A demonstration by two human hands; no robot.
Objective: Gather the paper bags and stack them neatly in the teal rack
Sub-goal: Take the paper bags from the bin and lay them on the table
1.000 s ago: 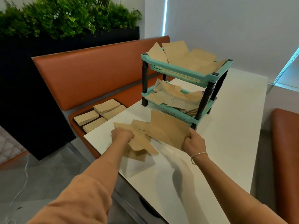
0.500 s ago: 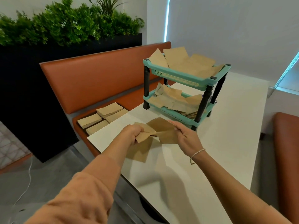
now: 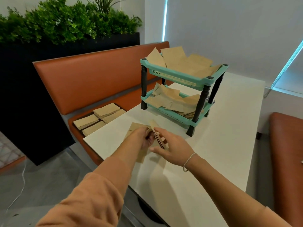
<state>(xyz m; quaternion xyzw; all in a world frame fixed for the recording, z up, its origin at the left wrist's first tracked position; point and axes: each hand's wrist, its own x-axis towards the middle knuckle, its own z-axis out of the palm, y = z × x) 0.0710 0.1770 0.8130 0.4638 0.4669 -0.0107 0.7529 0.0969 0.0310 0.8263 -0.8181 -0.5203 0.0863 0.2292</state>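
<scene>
Head view: we hold a thin bundle of brown paper bags [image 3: 157,138] on edge between both hands over the white table [image 3: 213,145] — left hand [image 3: 144,136] curled round its near side, right hand [image 3: 170,145] pinching it with thumb below, fingers above. It sits just short of the teal two-tier plastic rack [image 3: 180,76].

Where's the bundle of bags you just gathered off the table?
In the head view, the gathered paper bags stand on edge between both hands, left hand and right hand, above the white table, just in front of the teal rack.

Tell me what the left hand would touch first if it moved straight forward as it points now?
Probably the brown paper bags pinched between both hands; the left hand already touches them. Depth is unclear.
</scene>
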